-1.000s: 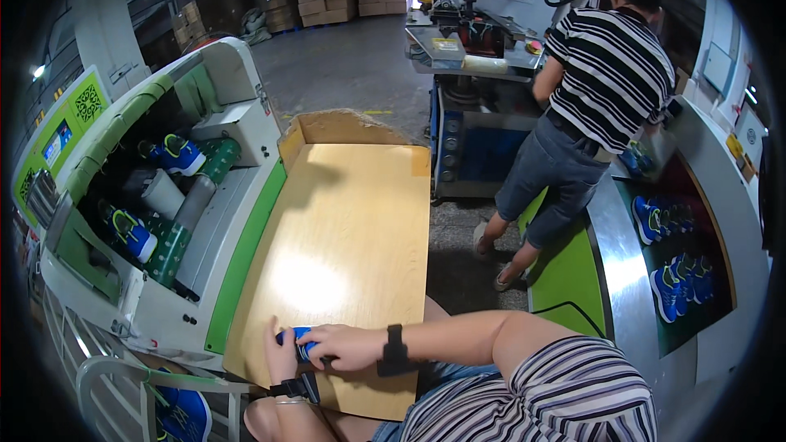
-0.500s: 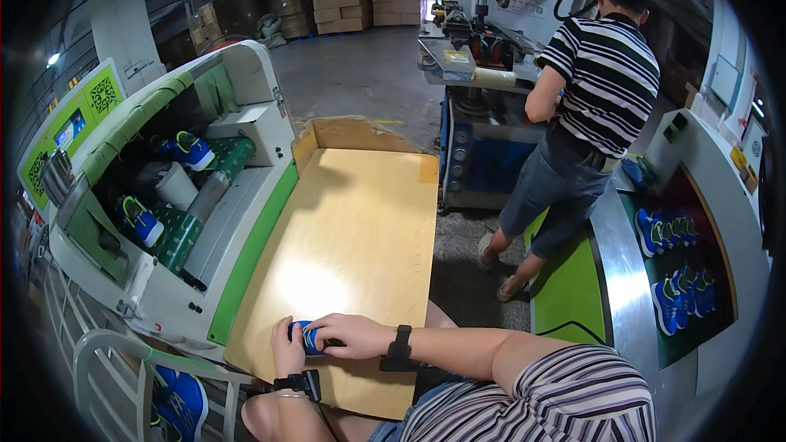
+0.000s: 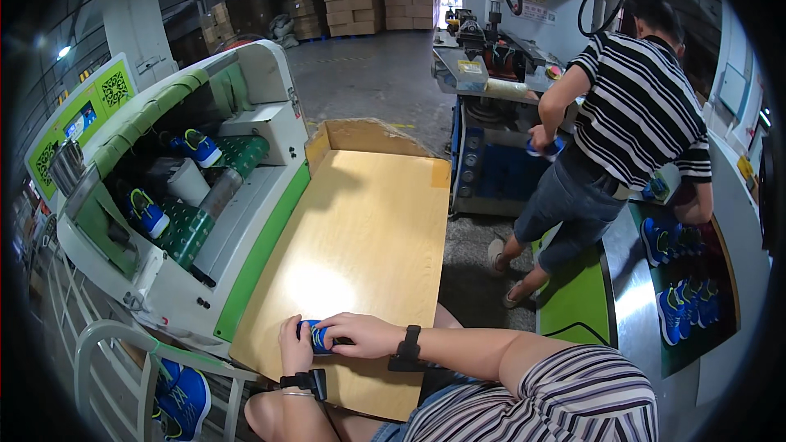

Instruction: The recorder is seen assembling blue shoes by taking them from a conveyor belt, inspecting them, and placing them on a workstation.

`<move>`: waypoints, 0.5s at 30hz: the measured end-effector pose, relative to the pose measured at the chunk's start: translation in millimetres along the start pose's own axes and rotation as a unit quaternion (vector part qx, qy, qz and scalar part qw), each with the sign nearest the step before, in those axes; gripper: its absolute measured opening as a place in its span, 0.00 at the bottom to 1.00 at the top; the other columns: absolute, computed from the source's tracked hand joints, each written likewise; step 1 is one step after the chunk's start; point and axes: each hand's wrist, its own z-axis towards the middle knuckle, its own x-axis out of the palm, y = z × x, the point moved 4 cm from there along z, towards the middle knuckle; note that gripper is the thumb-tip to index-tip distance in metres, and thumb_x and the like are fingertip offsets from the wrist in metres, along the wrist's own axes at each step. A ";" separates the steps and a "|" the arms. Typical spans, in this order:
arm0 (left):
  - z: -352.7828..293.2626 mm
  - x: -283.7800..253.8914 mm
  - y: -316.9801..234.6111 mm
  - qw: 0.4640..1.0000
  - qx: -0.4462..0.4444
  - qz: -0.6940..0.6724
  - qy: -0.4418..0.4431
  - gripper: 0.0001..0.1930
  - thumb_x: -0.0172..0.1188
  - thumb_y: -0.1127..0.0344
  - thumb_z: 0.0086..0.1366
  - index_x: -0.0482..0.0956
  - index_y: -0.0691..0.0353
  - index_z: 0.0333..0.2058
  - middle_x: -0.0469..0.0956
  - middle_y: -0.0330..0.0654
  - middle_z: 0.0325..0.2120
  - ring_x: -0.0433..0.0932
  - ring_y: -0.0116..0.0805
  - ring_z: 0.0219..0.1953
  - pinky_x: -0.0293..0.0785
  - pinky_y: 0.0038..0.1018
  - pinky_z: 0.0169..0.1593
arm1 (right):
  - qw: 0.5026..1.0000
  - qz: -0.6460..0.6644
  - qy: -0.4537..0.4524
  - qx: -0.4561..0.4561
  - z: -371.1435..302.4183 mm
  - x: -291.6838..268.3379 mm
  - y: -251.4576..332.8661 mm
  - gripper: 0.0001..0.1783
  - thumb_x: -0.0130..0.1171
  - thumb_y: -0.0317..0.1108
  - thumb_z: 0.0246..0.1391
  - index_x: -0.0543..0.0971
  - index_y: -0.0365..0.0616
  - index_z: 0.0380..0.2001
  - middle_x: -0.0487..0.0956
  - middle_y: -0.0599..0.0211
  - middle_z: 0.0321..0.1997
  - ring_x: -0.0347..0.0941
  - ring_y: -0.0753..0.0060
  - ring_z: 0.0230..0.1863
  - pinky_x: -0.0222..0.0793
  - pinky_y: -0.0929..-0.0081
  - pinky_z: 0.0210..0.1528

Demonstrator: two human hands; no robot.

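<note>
A small blue shoe with yellow-green laces [image 3: 318, 337] rests on the near part of a wood-grain tabletop [image 3: 368, 229]. My left hand [image 3: 294, 346] is closed round one end of it. From the right, my right hand [image 3: 364, 334] grips the other end, its fingers curled over the upper. Both hands cover much of the shoe, so only its laced middle shows. Black bands circle both wrists.
On the left, a white-and-green machine [image 3: 262, 131] carries blue shoes [image 3: 147, 213] on its green conveyor. A rack [image 3: 123, 331] beside me holds more shoes. At right, a co-worker [image 3: 639, 115] stands near a second conveyor [image 3: 696, 344] bearing several shoes.
The co-worker has leaned right, one arm now reaching toward the right conveyor and the other hand holding a blue shoe. My hands stay on the shoe; the whole view has shifted slightly.
</note>
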 end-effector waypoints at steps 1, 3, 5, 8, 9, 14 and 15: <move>0.1 -0.4 -0.2 1.000 -0.002 -0.001 0.002 0.16 0.56 0.66 0.69 0.76 0.68 0.50 0.74 0.55 0.51 0.70 0.54 0.56 0.64 0.42 0.63 | 1.000 -0.001 0.001 -0.002 0.1 0.3 -0.2 0.05 0.60 0.34 0.58 0.76 0.49 0.37 0.74 0.58 0.61 0.69 0.53 0.61 0.67 0.60 0.61; 0.3 -0.5 0.4 1.000 -0.003 -0.002 0.005 0.16 0.56 0.66 0.69 0.76 0.68 0.51 0.74 0.55 0.52 0.70 0.54 0.57 0.63 0.42 0.63 | 1.000 -0.002 0.001 -0.006 0.4 0.6 -0.8 0.05 0.59 0.34 0.58 0.76 0.49 0.37 0.74 0.58 0.60 0.69 0.53 0.62 0.67 0.60 0.61; 0.8 -0.1 2.0 1.000 -0.002 -0.001 0.006 0.16 0.56 0.65 0.69 0.76 0.68 0.51 0.74 0.54 0.52 0.70 0.54 0.57 0.63 0.42 0.63 | 1.000 0.001 0.001 -0.008 0.4 0.7 -1.3 0.05 0.59 0.34 0.58 0.76 0.49 0.37 0.74 0.58 0.61 0.69 0.53 0.62 0.67 0.61 0.62; 1.9 0.4 -0.1 1.000 -0.001 0.002 0.005 0.16 0.56 0.65 0.69 0.76 0.68 0.51 0.74 0.54 0.52 0.70 0.54 0.57 0.63 0.42 0.63 | 1.000 -0.001 0.001 -0.005 0.0 0.3 -2.9 0.05 0.59 0.34 0.58 0.76 0.48 0.37 0.74 0.59 0.61 0.69 0.53 0.62 0.66 0.61 0.62; 1.4 1.1 -0.6 1.000 -0.002 0.000 0.005 0.16 0.56 0.65 0.69 0.76 0.68 0.51 0.74 0.54 0.52 0.70 0.54 0.57 0.63 0.42 0.63 | 1.000 -0.001 0.001 -0.002 -0.6 0.4 -3.4 0.06 0.59 0.34 0.58 0.76 0.48 0.37 0.74 0.59 0.61 0.69 0.53 0.62 0.66 0.61 0.63; 0.6 3.0 -3.5 1.000 -0.008 0.007 0.013 0.18 0.56 0.65 0.69 0.74 0.68 0.53 0.74 0.55 0.53 0.70 0.54 0.57 0.63 0.43 0.63 | 1.000 -0.011 0.003 -0.006 -2.8 -2.7 -1.9 0.06 0.60 0.34 0.58 0.77 0.48 0.38 0.74 0.59 0.61 0.69 0.52 0.61 0.66 0.61 0.63; -0.6 0.9 -0.6 1.000 -0.017 0.002 -0.006 0.19 0.57 0.64 0.68 0.73 0.69 0.54 0.73 0.56 0.53 0.70 0.55 0.57 0.64 0.43 0.62 | 1.000 -0.010 0.004 -0.008 -1.5 -2.4 0.6 0.06 0.60 0.34 0.58 0.77 0.48 0.38 0.74 0.58 0.61 0.69 0.52 0.61 0.66 0.61 0.63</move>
